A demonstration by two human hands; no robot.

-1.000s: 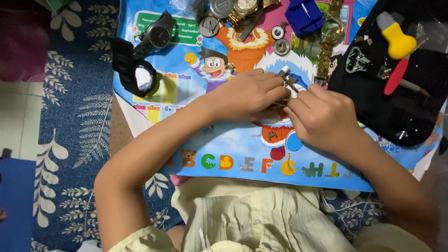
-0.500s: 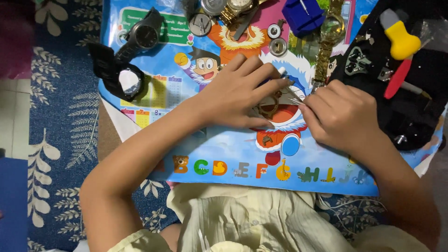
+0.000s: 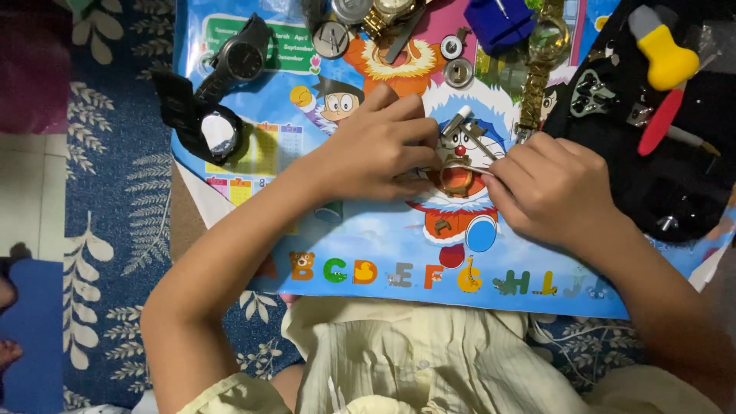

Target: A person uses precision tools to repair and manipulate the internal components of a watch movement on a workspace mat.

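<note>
My left hand [image 3: 376, 149] presses a small gold-coloured watch case [image 3: 457, 178] down on a colourful cartoon mat [image 3: 383, 245], fingers spread over it. My right hand [image 3: 548, 188] grips a thin metal tool [image 3: 469, 132] whose tip rests on the case; its silver ends stick up between the two hands. The underside of the case is hidden by my fingers.
On the mat lie two black wristwatches [image 3: 238, 57] [image 3: 203, 123], a gold watch band [image 3: 537, 69], round metal watch parts [image 3: 458, 73] and a blue holder [image 3: 498, 19]. A black cloth [image 3: 690, 176] at right holds a yellow-and-red screwdriver [image 3: 665, 69]. A blue leaf-patterned rug [image 3: 107, 192] surrounds everything.
The view has shifted, so the mat sits further right and lower. My left hand's fingers have closed in over the gold case, and my right hand has moved slightly left toward it.
</note>
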